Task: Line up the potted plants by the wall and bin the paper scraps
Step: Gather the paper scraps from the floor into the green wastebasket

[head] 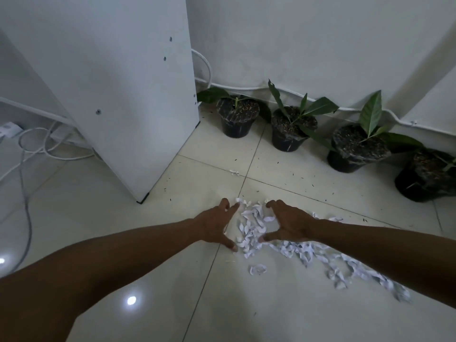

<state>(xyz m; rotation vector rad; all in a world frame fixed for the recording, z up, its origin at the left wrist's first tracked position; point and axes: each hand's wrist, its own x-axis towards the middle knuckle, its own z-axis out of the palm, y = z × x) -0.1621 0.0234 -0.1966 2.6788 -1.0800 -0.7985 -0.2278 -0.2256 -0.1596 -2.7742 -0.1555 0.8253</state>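
Left of both hands stands a white cabinet panel (pixel 118 95) with loose cables (pixel 37 144) behind it, well clear of the work. The left hand (pixel 214 225) lies low on the tiled floor (pixel 123 230), its grip spread wide, thumb and fingers forming a cupped wall on the left edge of the paper scraps (pixel 251 230); it pinches nothing yet. Between the two hands sits the densest clump of scraps. The right hand (pixel 288 225) mirrors it, grip likewise spread and cupped, closing nothing. To the right of that hand and trailing under the forearm, a long tail of scraps runs toward the near right, and one stray curl (pixel 257 269) lies just nearer than the clump. Beyond the hands, four potted plants (pixel 293 129) already stand in a rough row along the wall (pixel 320 45), so the step in hand looks like gathering. To do it well, I would keep both palms flat to the tile and sweep inward together, then rake the right-hand tail in before lifting, since light strips will likely spill from a loose scoop. No bin is in view.
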